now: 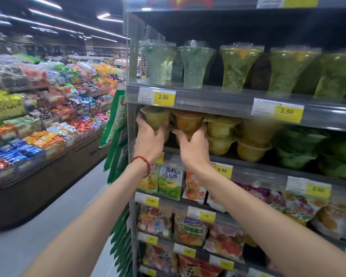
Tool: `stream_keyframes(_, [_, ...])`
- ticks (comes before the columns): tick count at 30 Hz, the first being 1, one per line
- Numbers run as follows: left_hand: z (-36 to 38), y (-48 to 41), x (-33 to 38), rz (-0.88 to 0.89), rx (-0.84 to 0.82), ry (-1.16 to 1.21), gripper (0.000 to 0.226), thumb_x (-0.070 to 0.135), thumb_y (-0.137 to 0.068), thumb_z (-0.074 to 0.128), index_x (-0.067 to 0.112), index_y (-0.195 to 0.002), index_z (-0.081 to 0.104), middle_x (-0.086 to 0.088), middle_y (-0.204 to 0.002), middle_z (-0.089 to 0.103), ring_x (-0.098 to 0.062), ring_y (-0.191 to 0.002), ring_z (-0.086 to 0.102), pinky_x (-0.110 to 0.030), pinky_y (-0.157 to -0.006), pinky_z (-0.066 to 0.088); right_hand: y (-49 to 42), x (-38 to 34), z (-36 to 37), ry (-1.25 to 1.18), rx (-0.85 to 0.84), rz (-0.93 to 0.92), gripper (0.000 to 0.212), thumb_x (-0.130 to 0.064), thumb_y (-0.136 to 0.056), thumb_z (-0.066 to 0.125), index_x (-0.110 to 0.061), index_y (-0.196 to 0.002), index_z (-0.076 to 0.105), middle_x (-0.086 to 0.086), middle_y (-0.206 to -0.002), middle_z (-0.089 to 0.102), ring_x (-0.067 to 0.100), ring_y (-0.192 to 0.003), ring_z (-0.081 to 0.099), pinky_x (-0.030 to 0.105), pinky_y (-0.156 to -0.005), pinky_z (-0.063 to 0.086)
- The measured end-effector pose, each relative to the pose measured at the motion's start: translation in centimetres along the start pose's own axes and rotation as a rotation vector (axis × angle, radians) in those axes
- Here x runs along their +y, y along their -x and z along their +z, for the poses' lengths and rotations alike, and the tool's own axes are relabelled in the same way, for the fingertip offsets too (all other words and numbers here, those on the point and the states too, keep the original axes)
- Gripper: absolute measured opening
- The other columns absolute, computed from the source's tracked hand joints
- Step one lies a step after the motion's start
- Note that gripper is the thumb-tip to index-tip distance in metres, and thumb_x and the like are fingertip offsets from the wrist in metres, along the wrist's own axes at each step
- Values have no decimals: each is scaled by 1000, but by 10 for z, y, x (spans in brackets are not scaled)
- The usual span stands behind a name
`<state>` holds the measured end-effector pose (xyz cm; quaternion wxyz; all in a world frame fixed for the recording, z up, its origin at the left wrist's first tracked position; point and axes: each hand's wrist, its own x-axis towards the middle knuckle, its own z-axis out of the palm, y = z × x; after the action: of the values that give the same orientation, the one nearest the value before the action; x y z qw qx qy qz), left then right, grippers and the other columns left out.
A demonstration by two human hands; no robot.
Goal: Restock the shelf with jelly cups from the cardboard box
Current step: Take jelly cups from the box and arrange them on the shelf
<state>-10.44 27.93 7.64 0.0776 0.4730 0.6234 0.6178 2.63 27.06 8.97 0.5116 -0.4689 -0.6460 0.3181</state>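
Both arms reach up to the second shelf [248, 168] from the top. My left hand [149, 140], with a red cord round the wrist, grips a yellow-green jelly cup [155, 116] at the shelf's left end. Beside it, my right hand [194, 145] grips an orange jelly cup [187, 120]. Both cups sit high, just under the shelf above. To the right, yellow jelly cups [222, 134] stand stacked two high, then green ones [300, 146]. The cardboard box is out of view.
The top shelf holds tall green flared cups [196, 64]. Yellow 2.50 price tags [163, 96] line the shelf edges. Snack bags [170, 182] fill the lower shelves. Green bags [116, 124] hang off the shelf's left end. A candy display [38, 116] runs along the aisle's left side.
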Motion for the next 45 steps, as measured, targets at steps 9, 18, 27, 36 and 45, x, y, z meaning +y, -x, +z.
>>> stream_keyframes(9, [3, -4, -8, 126, 28, -9, 66, 52, -94, 54, 17, -144, 28, 1, -133, 57, -18, -111, 61, -21, -81, 38, -7, 11, 6, 36, 23, -50, 46, -31, -105, 52, -16, -145, 33, 10, -141, 51, 31, -132, 50, 37, -105, 36])
stream_keyframes(18, [2, -8, -14, 110, -32, -14, 72, 58, -93, 50, 19, -147, 21, -1, -141, 50, -23, -122, 55, -26, -89, 37, -10, 7, 12, 49, 68, -38, 53, -41, -104, 54, -12, -143, 34, 12, -142, 49, 33, -132, 47, 40, -105, 35])
stream_keyframes(27, [1, -8, -15, 82, -49, -2, 73, 59, -93, 49, 20, -147, 20, -1, -141, 51, -25, -122, 56, -28, -88, 38, -11, 7, 16, 82, 106, -28, 51, -39, -104, 52, -10, -142, 34, 15, -141, 50, 38, -130, 50, 42, -103, 39])
stream_keyframes(36, [1, -5, -9, 57, -54, -12, 68, 56, -94, 50, 21, -146, 22, -1, -139, 52, -25, -118, 58, -29, -86, 38, -9, 3, 15, 103, 88, -34, 57, -36, -105, 50, -8, -148, 27, 16, -148, 40, 36, -137, 42, 38, -108, 33])
stream_keyframes(45, [-12, -2, 6, 21, -114, -33, 71, 44, -91, 57, 12, -145, 23, -10, -140, 47, -27, -125, 51, -42, -103, 43, 10, -6, 2, 109, -44, -64, 78, -36, -104, 52, -12, -160, 3, 11, -164, 19, 28, -150, 24, 34, -119, 20])
